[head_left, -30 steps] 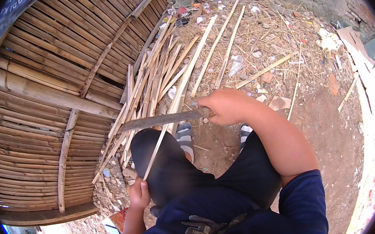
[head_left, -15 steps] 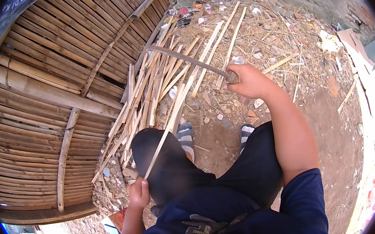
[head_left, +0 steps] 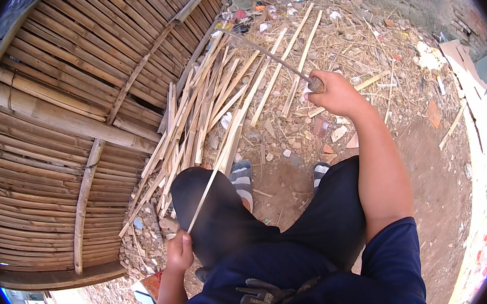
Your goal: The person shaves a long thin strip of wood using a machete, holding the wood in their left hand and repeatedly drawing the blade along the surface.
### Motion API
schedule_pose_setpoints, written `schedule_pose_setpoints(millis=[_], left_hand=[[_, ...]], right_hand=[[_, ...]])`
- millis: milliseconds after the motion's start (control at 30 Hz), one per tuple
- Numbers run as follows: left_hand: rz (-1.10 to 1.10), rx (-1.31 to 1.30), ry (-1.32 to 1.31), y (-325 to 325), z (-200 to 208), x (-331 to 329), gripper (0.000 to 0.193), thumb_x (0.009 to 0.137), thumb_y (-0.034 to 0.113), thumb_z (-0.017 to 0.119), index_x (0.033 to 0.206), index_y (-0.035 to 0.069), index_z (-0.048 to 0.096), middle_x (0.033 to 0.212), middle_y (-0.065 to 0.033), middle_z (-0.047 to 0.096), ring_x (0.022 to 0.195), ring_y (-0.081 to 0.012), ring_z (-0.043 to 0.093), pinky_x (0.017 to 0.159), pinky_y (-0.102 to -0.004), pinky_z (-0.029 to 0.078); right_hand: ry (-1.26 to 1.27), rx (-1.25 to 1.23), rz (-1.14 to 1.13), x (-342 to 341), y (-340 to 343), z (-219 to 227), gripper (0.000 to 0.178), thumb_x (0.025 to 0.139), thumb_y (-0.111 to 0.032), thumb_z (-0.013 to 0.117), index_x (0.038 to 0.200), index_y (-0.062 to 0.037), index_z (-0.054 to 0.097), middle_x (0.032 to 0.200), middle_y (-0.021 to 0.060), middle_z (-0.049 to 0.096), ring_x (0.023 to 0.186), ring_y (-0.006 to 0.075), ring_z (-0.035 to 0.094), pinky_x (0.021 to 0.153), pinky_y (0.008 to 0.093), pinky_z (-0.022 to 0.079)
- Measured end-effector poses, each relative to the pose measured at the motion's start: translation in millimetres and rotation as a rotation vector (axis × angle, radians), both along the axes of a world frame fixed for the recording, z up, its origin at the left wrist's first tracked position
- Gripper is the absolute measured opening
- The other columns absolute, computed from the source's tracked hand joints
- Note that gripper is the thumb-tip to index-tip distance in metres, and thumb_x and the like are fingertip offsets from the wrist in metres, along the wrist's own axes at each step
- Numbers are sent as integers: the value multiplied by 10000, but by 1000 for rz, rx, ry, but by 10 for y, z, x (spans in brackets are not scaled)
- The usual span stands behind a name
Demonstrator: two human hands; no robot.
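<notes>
My left hand (head_left: 180, 250) is closed round the near end of a long pale bamboo strip (head_left: 208, 185). The strip slants up and away across my left knee, its far part over other strips. In my right hand (head_left: 336, 94), held out ahead with the arm stretched, is the wooden handle of a machete (head_left: 279, 60). Its long, narrow, slightly curved blade points to the far left, above the strips and apart from my left hand. The blade's tip looks thin and is hard to make out against the ground.
Many split bamboo strips (head_left: 183, 124) lie heaped beside a bamboo slat wall (head_left: 55, 93) on the left. My feet in striped socks (head_left: 241, 177) are close to the heap. Rubble, straw and litter (head_left: 347, 45) cover the far ground. Flat boards (head_left: 461, 66) lean at the right.
My right hand has shifted slightly right and away. The machete's blade has swung farther out, its tip now higher in view, off the held strip. My left hand and strip stay nearly still.
</notes>
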State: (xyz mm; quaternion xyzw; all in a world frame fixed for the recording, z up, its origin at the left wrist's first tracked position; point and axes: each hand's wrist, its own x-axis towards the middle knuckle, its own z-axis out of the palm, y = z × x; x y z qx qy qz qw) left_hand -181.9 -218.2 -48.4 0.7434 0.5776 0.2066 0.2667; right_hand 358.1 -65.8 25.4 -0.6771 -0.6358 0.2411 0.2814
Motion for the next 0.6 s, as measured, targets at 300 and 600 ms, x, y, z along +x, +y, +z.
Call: schedule_pose_setpoints(millis=[300,600], left_hand=[[-12,18,12,-14,-86,-63,537,1103,430,410,750,35,501,581,-99,512,533,-230,538,525,-380,402],[-1,123,104,-42,-99,7,504,1102,408,413,778,27,477,558,-123,462,503,-274,508,511,-412,371]], right_hand=[[-264,-50,590,-870,-307,18,331,841,-262,784,1060,-57,644,849,203,696,871,413,695,762,504,528],[-53,-46,100,-98,3,-21,421,833,-256,792,1169,-42,656,923,203,704,919,382,699,819,469,537]])
